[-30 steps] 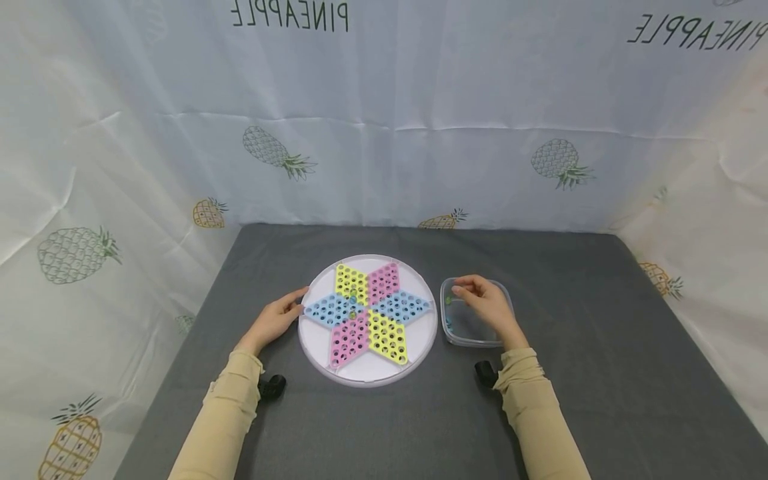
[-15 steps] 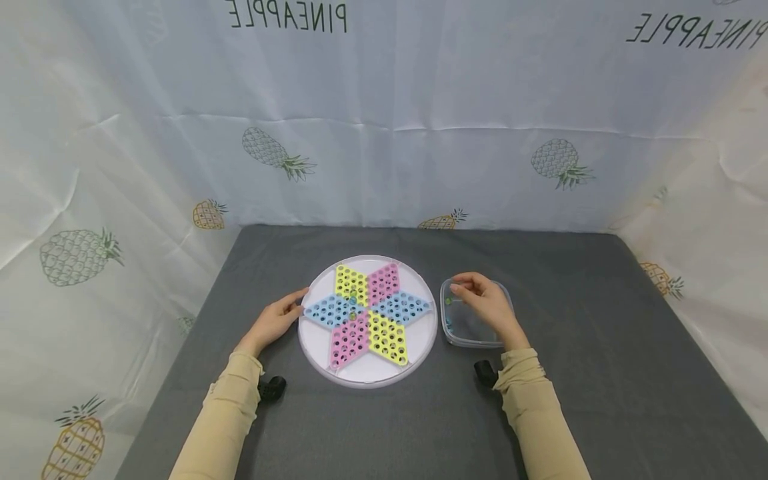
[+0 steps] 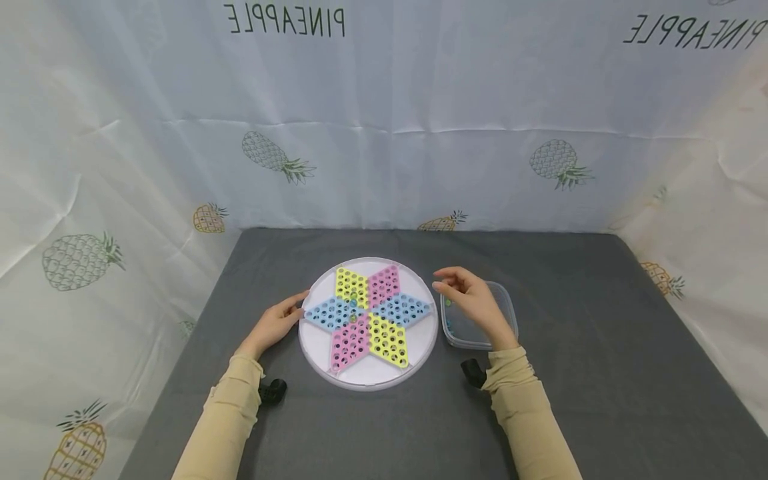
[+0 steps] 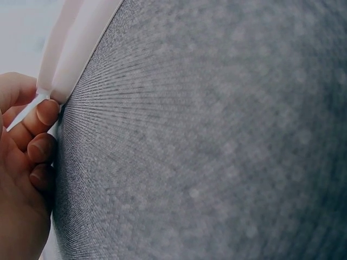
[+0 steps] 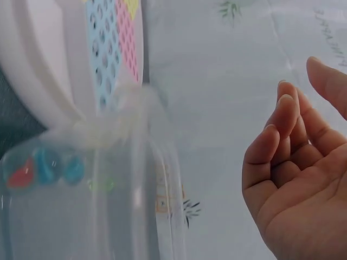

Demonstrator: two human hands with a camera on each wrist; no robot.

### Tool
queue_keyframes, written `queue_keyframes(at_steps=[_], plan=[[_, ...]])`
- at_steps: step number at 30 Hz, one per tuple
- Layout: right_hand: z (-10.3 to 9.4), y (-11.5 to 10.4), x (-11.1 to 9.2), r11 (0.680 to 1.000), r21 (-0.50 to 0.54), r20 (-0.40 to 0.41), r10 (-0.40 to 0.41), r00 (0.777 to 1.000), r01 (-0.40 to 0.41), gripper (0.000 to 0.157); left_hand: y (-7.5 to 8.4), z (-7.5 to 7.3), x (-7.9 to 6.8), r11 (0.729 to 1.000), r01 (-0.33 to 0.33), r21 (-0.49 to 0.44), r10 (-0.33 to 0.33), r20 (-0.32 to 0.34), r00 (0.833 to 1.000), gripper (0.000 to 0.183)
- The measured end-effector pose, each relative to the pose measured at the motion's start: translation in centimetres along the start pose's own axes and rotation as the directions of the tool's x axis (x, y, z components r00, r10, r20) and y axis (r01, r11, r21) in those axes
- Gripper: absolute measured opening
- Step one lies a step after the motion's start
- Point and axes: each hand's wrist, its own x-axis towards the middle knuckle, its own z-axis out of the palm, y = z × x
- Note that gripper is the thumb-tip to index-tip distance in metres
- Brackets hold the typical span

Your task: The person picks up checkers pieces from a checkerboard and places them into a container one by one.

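A round white Chinese checkers board with a pink, yellow and blue star of holes lies on the table. Several marbles sit near the star's centre. At its left rim is my left hand; thumb and fingers pinch a small white tab on the rim in the left wrist view. My right hand hovers over the left edge of a clear plastic container, fingers bent and thumb apart, with nothing visible between them. Blue, red and green marbles lie inside the container.
Dark grey cloth covers the table. A white curtain with pineapple prints hangs behind and at both sides. Black wrist cameras sit under both forearms.
My right hand has moved left from over the container toward the board's right side. The left hand has stayed at the rim, and the marbles on the board look the same.
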Motion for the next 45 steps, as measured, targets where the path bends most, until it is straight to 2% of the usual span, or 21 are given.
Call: queue_keyframes(at_steps=[7,17,27,34,39,45], plan=[[1.8,-1.6,0.3,0.999,0.034,0.032,-0.004,0.999,0.003,0.036,-0.1,0.0,0.0,1.0,-0.026,-0.003,0.026,-0.007,1.0,0.047],[4.9,-2.7,1.1,0.994,0.034,0.121,-0.103,0.987,0.1,0.032,-0.2,0.1,0.2,0.998,-0.068,-0.016,0.067,-0.019,0.998,0.046],[7.5,-2.8,1.9,0.994,0.012,0.198,-0.107,0.974,0.107,0.032,-0.1,0.1,0.2,1.0,-0.015,0.0,0.015,-0.014,1.0,0.046],[9.3,-2.2,3.2,0.999,-0.004,0.232,-0.041,0.972,0.043,0.029,0.3,0.0,0.3,1.0,0.002,-0.008,-0.002,-0.015,1.0,0.048],[10.4,-1.7,4.1,0.998,-0.045,0.267,-0.038,0.963,0.052,0.031,0.5,0.0,0.5,0.999,0.027,-0.019,-0.028,-0.027,0.999,0.049],[11.7,-1.1,4.9,0.998,-0.05,0.313,-0.026,0.949,0.044,0.029,0.6,-0.1,0.8,0.999,0.045,-0.018,-0.045,-0.041,0.998,0.051]])
